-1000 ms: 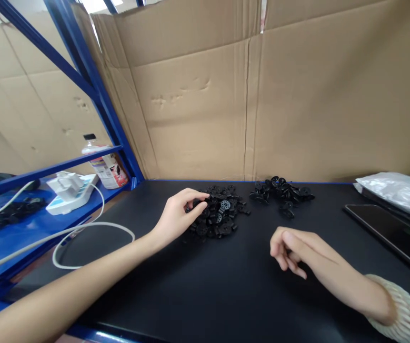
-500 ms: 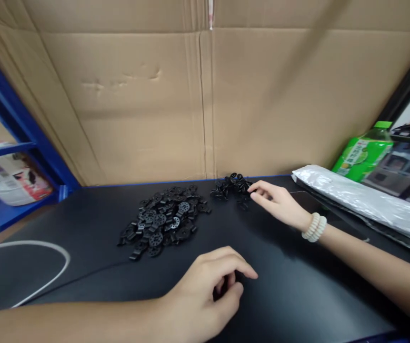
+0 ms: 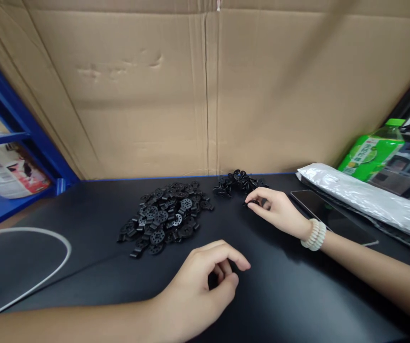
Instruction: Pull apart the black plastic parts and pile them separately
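Observation:
A large heap of black round perforated plastic parts [image 3: 165, 218] lies on the black tabletop [image 3: 83, 224]. A smaller heap of black clip-like parts [image 3: 236, 182] sits behind it to the right, by the cardboard wall. My left hand [image 3: 205, 281] rests near the front, fingers curled in a pinch around a small dark piece that is mostly hidden. My right hand [image 3: 276, 209], a beaded bracelet on its wrist, reaches to the near edge of the small heap, fingertips pinched on a small black part.
A cardboard wall [image 3: 205, 95] closes the back. A phone [image 3: 329, 214] and a silvery plastic bag [image 3: 362, 200] lie at the right, a green bottle [image 3: 372, 152] behind them. A white cable [image 3: 29, 257] loops at the left beside the blue shelf frame [image 3: 19, 124].
My left hand left the large heap and came back to the front with its fingers pinched. My right hand reached out to the small heap and now draws slightly back. The view swung right.

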`<state>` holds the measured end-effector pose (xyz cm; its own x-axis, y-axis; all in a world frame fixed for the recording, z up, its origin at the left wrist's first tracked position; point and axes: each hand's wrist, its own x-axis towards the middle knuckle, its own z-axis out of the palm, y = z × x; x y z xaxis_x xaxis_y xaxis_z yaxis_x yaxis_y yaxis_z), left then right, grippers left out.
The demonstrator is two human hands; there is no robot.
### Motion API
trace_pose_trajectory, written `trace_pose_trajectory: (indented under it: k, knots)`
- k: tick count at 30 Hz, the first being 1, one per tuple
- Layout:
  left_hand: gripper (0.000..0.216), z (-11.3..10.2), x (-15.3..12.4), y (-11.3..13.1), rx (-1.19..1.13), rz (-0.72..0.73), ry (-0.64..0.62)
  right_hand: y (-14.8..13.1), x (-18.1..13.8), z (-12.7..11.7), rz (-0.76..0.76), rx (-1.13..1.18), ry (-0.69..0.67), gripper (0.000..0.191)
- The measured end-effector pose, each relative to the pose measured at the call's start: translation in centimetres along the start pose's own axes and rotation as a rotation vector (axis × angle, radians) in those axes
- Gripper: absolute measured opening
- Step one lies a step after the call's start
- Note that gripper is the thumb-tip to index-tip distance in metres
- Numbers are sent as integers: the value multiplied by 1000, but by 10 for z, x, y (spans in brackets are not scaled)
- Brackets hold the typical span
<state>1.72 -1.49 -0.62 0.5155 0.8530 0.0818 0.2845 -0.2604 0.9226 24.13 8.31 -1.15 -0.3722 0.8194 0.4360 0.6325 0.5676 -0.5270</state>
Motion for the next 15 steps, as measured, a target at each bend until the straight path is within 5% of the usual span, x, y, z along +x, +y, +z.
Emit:
trace_pose_trajectory:
  k: [6, 15]
  knots:
    - [34, 1, 10, -5, -366, -121, 231, -43, -19, 4, -163, 320, -50, 30]
    - [24, -3, 9, -1, -418, -134, 139, -68, -31, 5, -8, 582, -196, 6]
